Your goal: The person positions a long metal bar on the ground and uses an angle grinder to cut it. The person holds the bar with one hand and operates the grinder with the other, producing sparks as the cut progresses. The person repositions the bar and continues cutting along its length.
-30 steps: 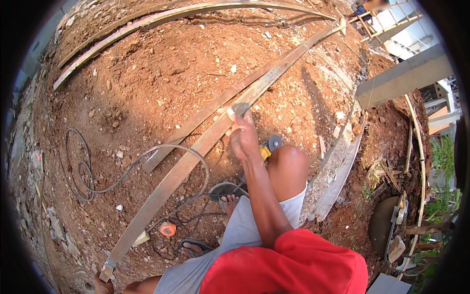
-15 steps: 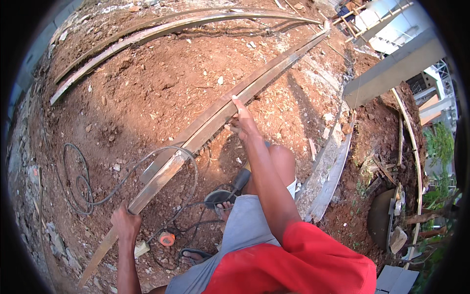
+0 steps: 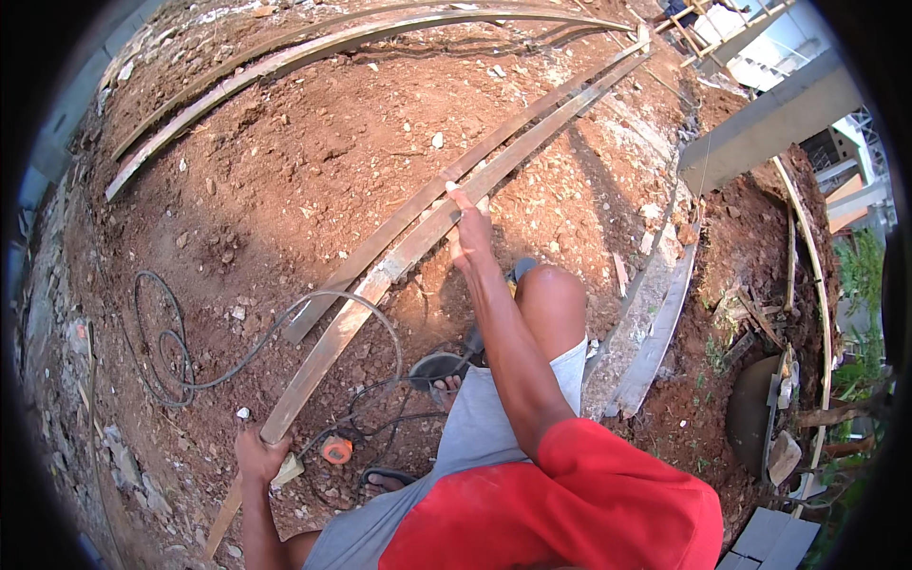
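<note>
My left hand [image 3: 258, 454] is closed around the near part of a long weathered wooden board [image 3: 328, 351], by the lower left. Higher up the same board, my right hand [image 3: 469, 228] grips it with thumb on top. A second, browner board [image 3: 376, 252] lies alongside on the upper-left side, a narrow gap between them. A yellow-and-dark angle grinder [image 3: 473, 344] sits partly hidden behind my right knee and arm. A looped cable [image 3: 256, 353] crosses near the boards. An orange tape measure [image 3: 336, 450] lies on the dirt right of my left hand.
Long timbers [image 3: 242, 84] lie across the upper ground. A concrete column [image 3: 760, 128] stands at right beside a concrete edge [image 3: 632, 361] and dug soil. A grey basin [image 3: 750, 408] and bamboo poles are at far right. A person [image 3: 727, 13] is partly visible near bamboo framing.
My left hand has moved up from the lower edge. The held board has turned, showing a paler, rougher face on its near part. My right hand has shifted slightly.
</note>
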`<state>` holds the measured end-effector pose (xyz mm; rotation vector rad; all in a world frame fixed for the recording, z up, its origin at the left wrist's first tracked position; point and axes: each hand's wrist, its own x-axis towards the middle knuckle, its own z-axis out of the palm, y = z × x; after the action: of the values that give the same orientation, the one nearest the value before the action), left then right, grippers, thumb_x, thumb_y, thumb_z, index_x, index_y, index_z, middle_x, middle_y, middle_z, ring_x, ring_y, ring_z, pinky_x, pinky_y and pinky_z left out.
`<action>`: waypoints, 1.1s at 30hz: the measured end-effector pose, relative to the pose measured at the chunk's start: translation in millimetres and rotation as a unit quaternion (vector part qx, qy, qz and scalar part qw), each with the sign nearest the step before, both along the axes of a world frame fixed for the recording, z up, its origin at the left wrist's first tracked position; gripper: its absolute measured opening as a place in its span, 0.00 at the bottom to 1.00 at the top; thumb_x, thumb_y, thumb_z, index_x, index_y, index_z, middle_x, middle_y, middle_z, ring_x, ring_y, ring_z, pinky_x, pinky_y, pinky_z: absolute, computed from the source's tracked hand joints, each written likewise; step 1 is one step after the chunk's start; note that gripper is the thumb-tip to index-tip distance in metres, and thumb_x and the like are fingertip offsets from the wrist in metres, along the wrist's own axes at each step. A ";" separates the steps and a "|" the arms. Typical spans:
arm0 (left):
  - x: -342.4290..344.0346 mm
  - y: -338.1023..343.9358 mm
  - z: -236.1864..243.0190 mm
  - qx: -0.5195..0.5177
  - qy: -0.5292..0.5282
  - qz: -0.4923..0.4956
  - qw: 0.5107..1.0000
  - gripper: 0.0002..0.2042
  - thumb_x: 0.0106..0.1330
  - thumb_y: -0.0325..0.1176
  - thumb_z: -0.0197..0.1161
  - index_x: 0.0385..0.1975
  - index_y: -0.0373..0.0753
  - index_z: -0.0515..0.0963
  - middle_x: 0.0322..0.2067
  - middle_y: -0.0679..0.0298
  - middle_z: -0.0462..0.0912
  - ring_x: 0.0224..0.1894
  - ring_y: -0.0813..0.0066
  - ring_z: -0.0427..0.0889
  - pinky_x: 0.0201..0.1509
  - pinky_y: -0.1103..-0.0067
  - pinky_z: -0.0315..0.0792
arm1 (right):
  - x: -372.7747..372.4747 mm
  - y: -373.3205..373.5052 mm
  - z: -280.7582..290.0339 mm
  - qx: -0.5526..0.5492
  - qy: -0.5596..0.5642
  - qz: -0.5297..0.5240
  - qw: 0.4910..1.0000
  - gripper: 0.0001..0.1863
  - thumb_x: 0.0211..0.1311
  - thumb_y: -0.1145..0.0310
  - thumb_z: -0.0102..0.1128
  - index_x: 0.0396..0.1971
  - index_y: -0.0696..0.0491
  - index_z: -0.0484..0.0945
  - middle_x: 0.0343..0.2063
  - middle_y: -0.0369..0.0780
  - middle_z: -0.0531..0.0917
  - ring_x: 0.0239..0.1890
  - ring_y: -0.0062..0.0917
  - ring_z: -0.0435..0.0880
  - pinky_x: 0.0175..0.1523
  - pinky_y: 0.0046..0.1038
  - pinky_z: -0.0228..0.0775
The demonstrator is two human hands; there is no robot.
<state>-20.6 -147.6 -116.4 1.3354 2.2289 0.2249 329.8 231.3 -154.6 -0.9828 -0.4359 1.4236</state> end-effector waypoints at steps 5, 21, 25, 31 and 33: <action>2.4 -23.2 -30.1 0.089 0.029 -0.011 0.996 0.22 0.48 0.44 0.78 0.36 0.32 0.85 0.28 0.44 0.86 0.34 0.40 0.87 0.42 0.58 0.78 | 17.5 -28.3 53.2 0.093 0.026 0.015 0.995 0.14 0.72 0.65 0.65 0.48 0.55 0.72 0.30 0.45 0.84 0.28 0.37 0.88 0.34 0.39 0.84; 16.7 -10.9 4.5 0.036 0.000 0.013 0.999 0.29 0.54 0.59 0.79 0.34 0.33 0.85 0.25 0.46 0.86 0.31 0.46 0.89 0.39 0.60 0.80 | 11.7 -6.4 36.3 -0.005 0.081 0.026 0.996 0.15 0.73 0.62 0.65 0.46 0.58 0.74 0.36 0.43 0.83 0.38 0.38 0.87 0.48 0.46 0.86; 8.9 -21.2 8.8 0.056 0.032 -0.012 0.998 0.29 0.51 0.58 0.81 0.30 0.33 0.84 0.21 0.50 0.84 0.26 0.55 0.86 0.35 0.63 0.78 | 10.9 -2.0 38.3 -0.093 0.068 -0.037 0.993 0.16 0.70 0.62 0.69 0.44 0.56 0.73 0.30 0.40 0.78 0.28 0.33 0.82 0.34 0.43 0.82; 2.9 -29.3 23.6 0.051 0.036 0.000 0.998 0.30 0.48 0.58 0.83 0.28 0.33 0.83 0.18 0.53 0.81 0.22 0.60 0.83 0.32 0.65 0.75 | 1.5 -8.0 34.2 -0.083 -0.038 -0.041 0.995 0.06 0.61 0.78 0.67 0.33 0.60 0.77 0.22 0.37 0.77 0.19 0.27 0.79 0.23 0.33 0.76; 0.0 -27.9 36.3 0.060 0.050 0.002 0.997 0.30 0.47 0.58 0.83 0.27 0.33 0.83 0.18 0.54 0.81 0.22 0.60 0.82 0.32 0.65 0.75 | 1.1 4.4 13.0 -0.078 -0.038 -0.059 0.995 0.06 0.61 0.79 0.67 0.34 0.62 0.78 0.23 0.39 0.79 0.19 0.28 0.80 0.23 0.33 0.77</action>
<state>-20.6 -175.5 -80.1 1.4331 2.3344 0.3027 331.0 235.7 -141.6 -1.1720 -0.3203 1.3325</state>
